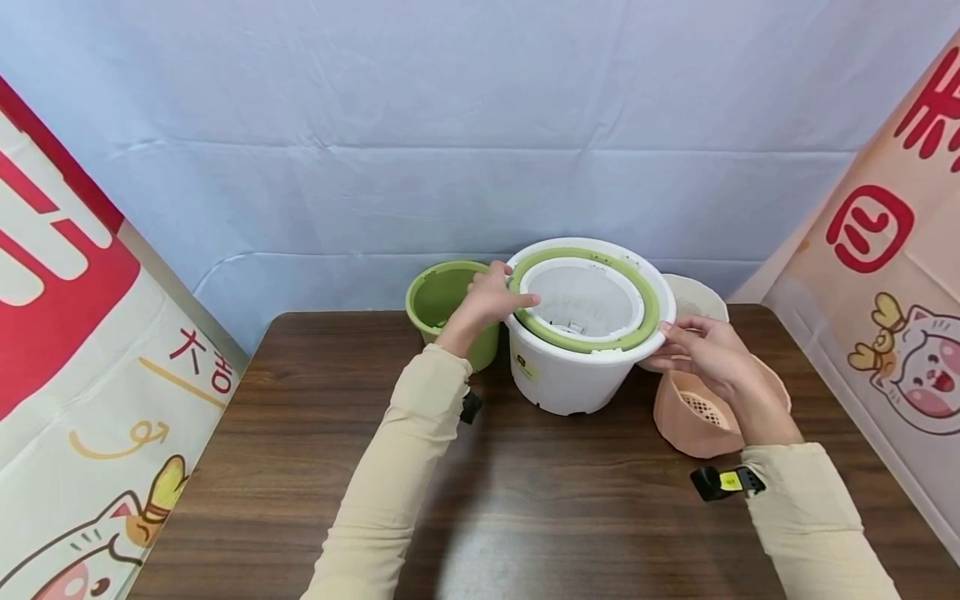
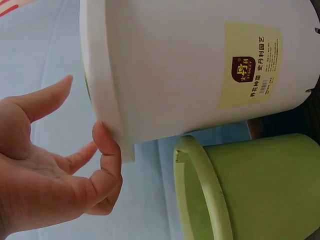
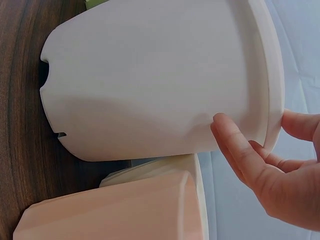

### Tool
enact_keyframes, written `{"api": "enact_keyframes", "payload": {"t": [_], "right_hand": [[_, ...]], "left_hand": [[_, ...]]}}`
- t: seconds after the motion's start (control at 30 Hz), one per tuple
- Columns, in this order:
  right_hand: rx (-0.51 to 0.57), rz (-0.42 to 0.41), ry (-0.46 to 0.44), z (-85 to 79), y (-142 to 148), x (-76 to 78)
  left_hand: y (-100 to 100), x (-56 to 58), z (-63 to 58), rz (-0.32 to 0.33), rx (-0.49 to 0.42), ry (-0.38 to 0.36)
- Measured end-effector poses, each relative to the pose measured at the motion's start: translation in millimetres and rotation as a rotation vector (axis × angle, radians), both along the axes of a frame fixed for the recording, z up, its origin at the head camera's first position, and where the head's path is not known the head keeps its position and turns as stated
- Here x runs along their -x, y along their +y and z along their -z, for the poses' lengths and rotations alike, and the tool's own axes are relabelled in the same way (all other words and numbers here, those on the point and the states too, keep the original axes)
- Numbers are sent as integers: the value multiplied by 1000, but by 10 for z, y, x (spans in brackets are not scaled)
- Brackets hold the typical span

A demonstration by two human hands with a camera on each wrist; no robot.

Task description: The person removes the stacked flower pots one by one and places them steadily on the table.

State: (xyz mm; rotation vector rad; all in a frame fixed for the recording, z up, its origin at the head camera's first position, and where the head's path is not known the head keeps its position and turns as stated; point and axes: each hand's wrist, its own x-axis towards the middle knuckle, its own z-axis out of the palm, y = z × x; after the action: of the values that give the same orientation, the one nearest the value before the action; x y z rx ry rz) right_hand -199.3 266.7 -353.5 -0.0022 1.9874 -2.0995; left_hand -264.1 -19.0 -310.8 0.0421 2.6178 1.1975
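Note:
A large white flower pot (image 1: 566, 379) stands mid-table, with a yellow label (image 2: 250, 65) on its side. Nested inside it are a green pot (image 1: 651, 312) and a smaller white pot (image 1: 577, 292), their rims showing as rings. At the left of the big pot's rim, my left hand (image 1: 491, 298) touches the edge with bent fingers; its thumb sticks out over the opening, apart from the outer rim in the left wrist view. My right hand (image 1: 708, 354) holds the rim's right side, thumb at the rim's edge and fingers against the outer wall (image 3: 150, 75).
A separate green pot (image 1: 435, 292) stands just left of the white one. To the right are a pink pot (image 1: 690, 425) with a perforated bottom and, behind it, a cream pot (image 1: 693, 296). The brown wooden table (image 1: 300, 433) meets a pale blue cloth backdrop (image 1: 360, 200).

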Motion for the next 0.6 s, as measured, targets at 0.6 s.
{"api": "enact_keyframes", "payload": {"t": [0.6], "right_hand": [[10, 2, -7, -12, -10, -2]], "left_hand": [[145, 37, -47, 21, 192, 10]]}}
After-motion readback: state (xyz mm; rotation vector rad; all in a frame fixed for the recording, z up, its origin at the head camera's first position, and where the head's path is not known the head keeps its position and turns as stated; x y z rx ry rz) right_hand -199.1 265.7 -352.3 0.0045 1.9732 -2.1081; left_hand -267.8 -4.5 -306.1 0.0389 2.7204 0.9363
